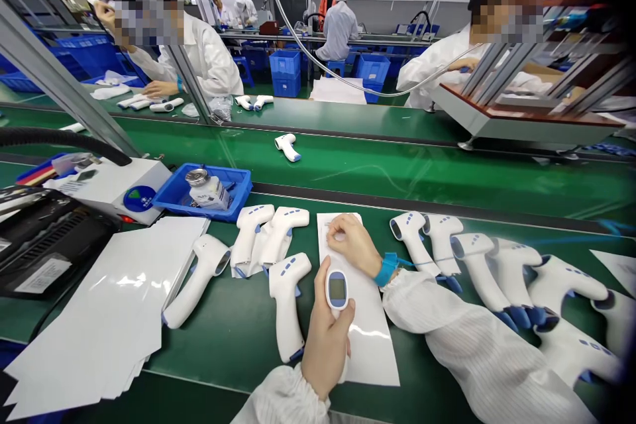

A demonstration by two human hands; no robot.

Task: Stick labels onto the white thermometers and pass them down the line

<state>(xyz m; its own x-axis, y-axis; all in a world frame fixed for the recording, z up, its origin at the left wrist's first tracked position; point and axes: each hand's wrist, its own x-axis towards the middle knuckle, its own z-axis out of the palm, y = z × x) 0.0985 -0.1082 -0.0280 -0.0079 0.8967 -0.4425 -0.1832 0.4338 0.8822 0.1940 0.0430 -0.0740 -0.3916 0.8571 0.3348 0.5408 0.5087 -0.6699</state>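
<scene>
Two hands occupy the green counter (223,358): the left hand (325,351) grips an infrared thermometer (336,291) above it, and the curled right hand (354,245) touches a white sheet (372,358), any pinch unclear. Caution: a slipping grip could drop the unit onto adjacent thermometers (287,305).

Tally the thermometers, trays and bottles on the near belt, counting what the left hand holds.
Infrared thermometers: 12, one in the left hand
Blue plastic tray: 1
Bottle with a metal cap: 1
Total: 14
</scene>
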